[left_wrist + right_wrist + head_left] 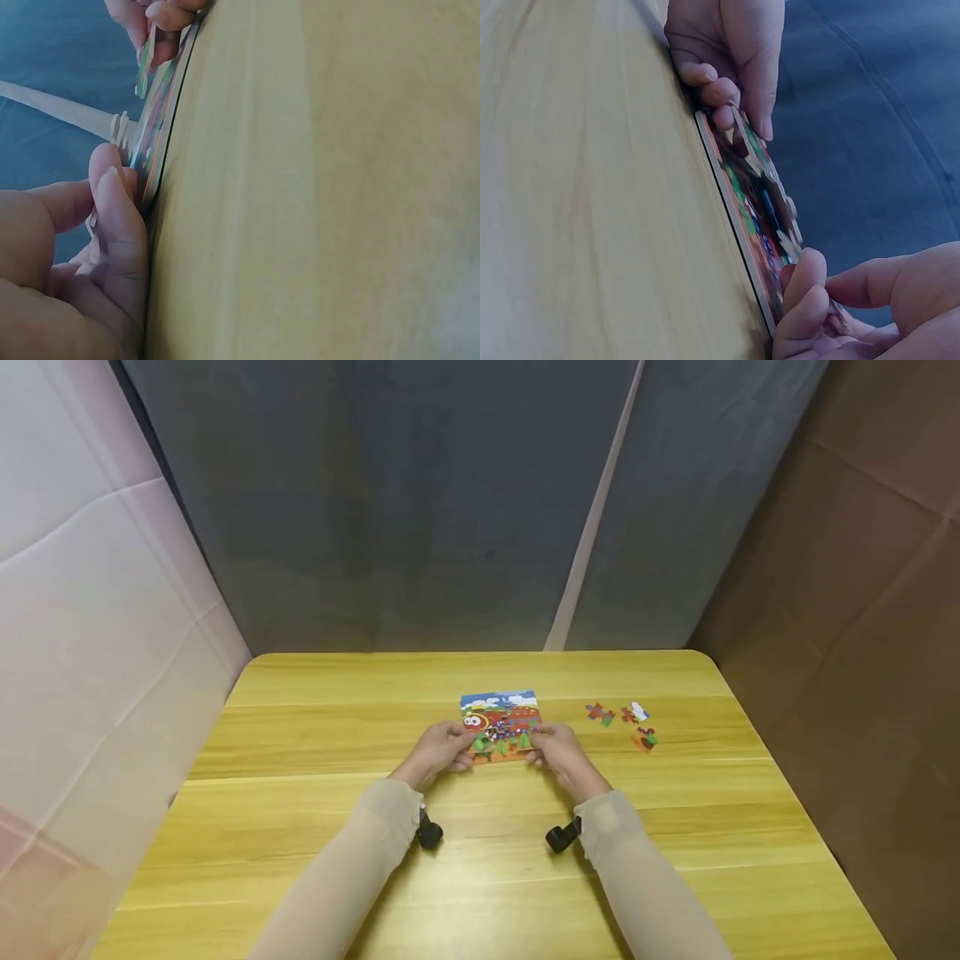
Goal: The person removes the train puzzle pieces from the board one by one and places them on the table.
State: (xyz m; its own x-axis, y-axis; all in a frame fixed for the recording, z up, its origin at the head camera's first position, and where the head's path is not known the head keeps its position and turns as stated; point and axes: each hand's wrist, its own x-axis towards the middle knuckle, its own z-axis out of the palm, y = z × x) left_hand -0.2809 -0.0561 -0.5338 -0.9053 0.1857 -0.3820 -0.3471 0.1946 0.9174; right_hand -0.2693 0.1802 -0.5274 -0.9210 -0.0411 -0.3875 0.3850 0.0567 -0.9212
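Puzzle pieces [757, 150] gripped above a picture board [510, 755]

Nearest, two pale sleeves [341, 860] are stretched over the wood-grained tabletop [495, 902], and a black device [430, 832] is worn at each wrist. Beyond the cuffs, puzzle pieces are pinched between thumb and fingers by the left hand [438, 748], and others are likewise grasped by the right hand [561, 753]. Whether one joined strip is shared by both hands cannot be told.

Below them, the board is laid flat in the far part of the tabletop, about midway between its left and right edges. A red cartoon face with large white eyes, clouds and blue sky are shown there.

Toward the tabletop's right edge, loose pieces [600, 713] are scattered, some red, some white or orange, well apart from the board.

Past the rounded far corners, the tabletop is backed by a dark grey curtain [420, 510], crossed by a pale slanting strip [592, 518], and flanked by white cloth [90, 543] on the left and brown cloth [847, 568] on the right.
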